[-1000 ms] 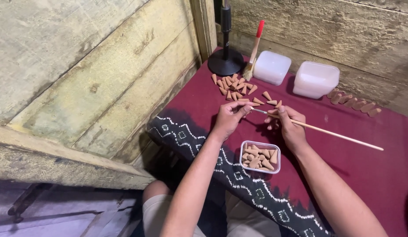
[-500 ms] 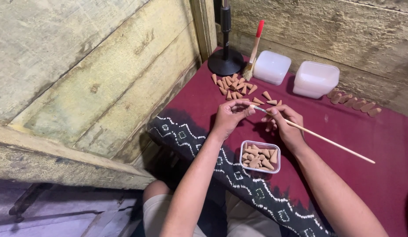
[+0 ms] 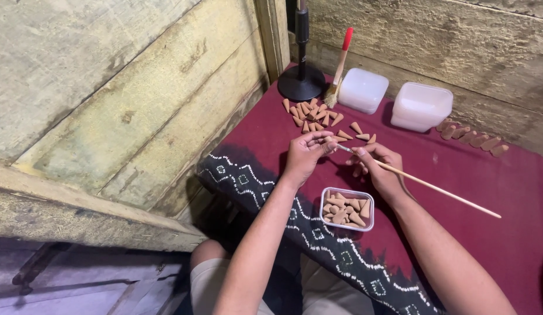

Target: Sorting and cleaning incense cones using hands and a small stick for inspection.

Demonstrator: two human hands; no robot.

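Pinching a small clay-coloured cone [image 3: 331, 140] between thumb and fingertips, the left hand [image 3: 306, 153] is curled narrow around it just above the maroon cloth [image 3: 505, 192] that covers the desk. The right hand [image 3: 379, 166] sits close beside the left hand, its fingers closed on a long thin wooden stick [image 3: 435, 189]; the stick's near tip meets the cone at the left fingertips, while its far end slants away from the left hand and lies low over the cloth.

A little clear plastic tray [image 3: 347, 209], filled with more of the same cones, stands on the cloth just nearer the person than the left hand, almost under the right wrist. Beyond the left hand, toward the wall, a loose heap of cones [image 3: 312, 112] is scattered on the cloth, with a few strays lying between the heap and the hands. Farther past the heap stands a black round stand base [image 3: 301, 88] with its pole rising out of view. A brush with a red-tipped handle [image 3: 340, 67] leans just beside the base. Two white lidded plastic boxes [image 3: 422, 106] sit beyond the right hand, against the rough wall. A short row of cones [image 3: 473, 137] lies beside the farther box. The cloth's near edge, below the tray, carries a dark band with a white geometric pattern [image 3: 248, 175].
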